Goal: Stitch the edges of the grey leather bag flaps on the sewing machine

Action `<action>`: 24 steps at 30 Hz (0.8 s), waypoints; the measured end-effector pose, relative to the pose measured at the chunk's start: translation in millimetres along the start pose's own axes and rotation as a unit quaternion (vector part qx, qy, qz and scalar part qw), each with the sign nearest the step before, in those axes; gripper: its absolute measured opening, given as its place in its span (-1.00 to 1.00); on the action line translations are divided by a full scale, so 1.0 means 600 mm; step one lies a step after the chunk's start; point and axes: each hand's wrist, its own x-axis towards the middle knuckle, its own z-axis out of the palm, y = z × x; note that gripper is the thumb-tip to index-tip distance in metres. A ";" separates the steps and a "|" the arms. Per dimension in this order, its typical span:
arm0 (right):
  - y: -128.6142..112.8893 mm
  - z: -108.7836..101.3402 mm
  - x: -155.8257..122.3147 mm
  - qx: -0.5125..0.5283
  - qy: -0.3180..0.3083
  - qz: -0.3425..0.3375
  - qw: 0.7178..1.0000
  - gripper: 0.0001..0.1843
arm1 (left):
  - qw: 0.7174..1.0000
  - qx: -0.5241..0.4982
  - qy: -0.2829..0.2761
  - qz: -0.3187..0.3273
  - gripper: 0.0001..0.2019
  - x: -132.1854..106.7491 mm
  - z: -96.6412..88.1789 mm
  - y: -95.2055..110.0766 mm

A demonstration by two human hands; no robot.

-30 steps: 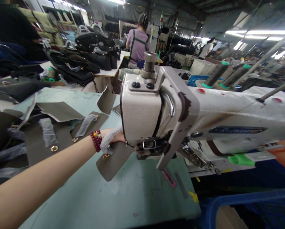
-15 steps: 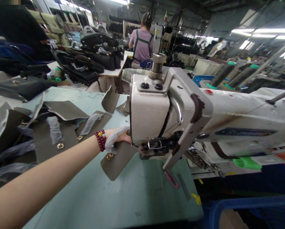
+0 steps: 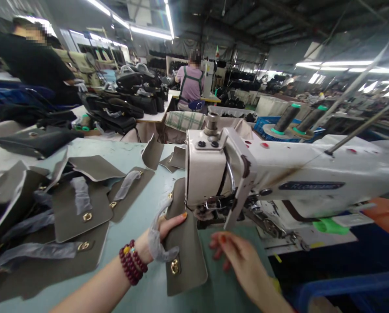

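A grey leather flap panel [image 3: 185, 261] with a gold clasp [image 3: 174, 266] lies on the pale green table top [image 3: 132, 217], its far end running up beside the sewing machine's presser foot [image 3: 209, 208]. My left hand [image 3: 170, 228] is on the panel's edge, gripping it, and a strip of clear plastic film [image 3: 157, 243] hangs by my wrist. My right hand [image 3: 231, 254] is to the right of the panel, fingers apart, holding nothing. The white sewing machine head [image 3: 209, 167] stands directly beyond both hands.
Several grey panels with clasps [image 3: 86, 213] lie on the table at left. Black handbags [image 3: 129, 100] stand on a table behind. Two co-workers [image 3: 190, 84] [image 3: 31, 58] work beyond it. Thread cones [image 3: 287, 118] and a blue crate [image 3: 266, 126] sit behind the machine.
My left hand has drawn back from under the machine head, and the panel has swung round towards me. My right hand has come into view. The view has also moved back.
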 end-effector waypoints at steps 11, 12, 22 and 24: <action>0.032 0.128 0.038 0.135 -0.010 0.004 0.991 -0.44 | 0.992 -0.060 0.016 -0.113 -0.54 0.026 -0.005 0.038; 0.030 0.126 0.036 0.115 -0.003 -0.002 0.993 -0.46 | 0.990 -0.069 0.023 -0.125 -0.55 0.026 -0.003 0.038; 0.020 0.118 0.040 -0.001 0.001 -0.026 1.000 -0.55 | 0.982 -0.126 0.053 -0.132 -0.63 0.025 -0.002 0.018; 0.022 0.118 0.041 -0.003 0.000 -0.024 1.000 -0.55 | 0.980 -0.119 0.060 -0.148 -0.60 0.024 -0.003 0.019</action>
